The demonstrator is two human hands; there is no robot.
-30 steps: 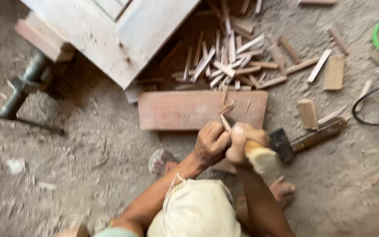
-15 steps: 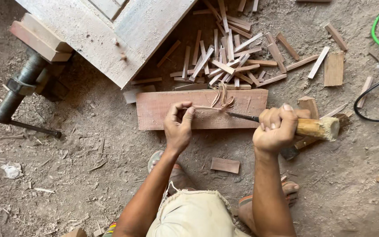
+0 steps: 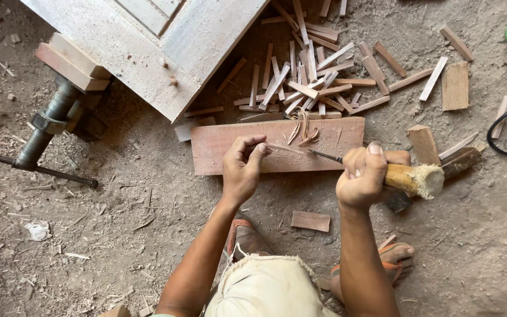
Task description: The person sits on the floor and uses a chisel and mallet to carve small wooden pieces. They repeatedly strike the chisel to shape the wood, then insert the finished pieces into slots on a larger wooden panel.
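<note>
the person's left hand (image 3: 240, 170) pinches a thin pale wood sliver (image 3: 284, 148) on the flat reddish wooden board (image 3: 230, 144) lying on the dirt floor, while the right hand (image 3: 360, 176) is clenched on a wooden-handled chisel (image 3: 409, 178), so paring seems underway, calling for a steady push.

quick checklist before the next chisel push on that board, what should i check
1. Right hand grip on the chisel handle: ok, fist closed around it.
2. Blade tip on the reddish board: ok, it lies over the board's face, pointing left.
3. Left hand out of the blade's line: not ok, its fingers pinch a thin sliver directly ahead of the tip.
4. Board held fast: cannot tell, it lies flat on the dirt floor with no clamp on it.
5. Feet clear: ok, both sandalled feet sit behind the board.
6. Curled shavings on the board: ok, beside the blade's path.
</note>
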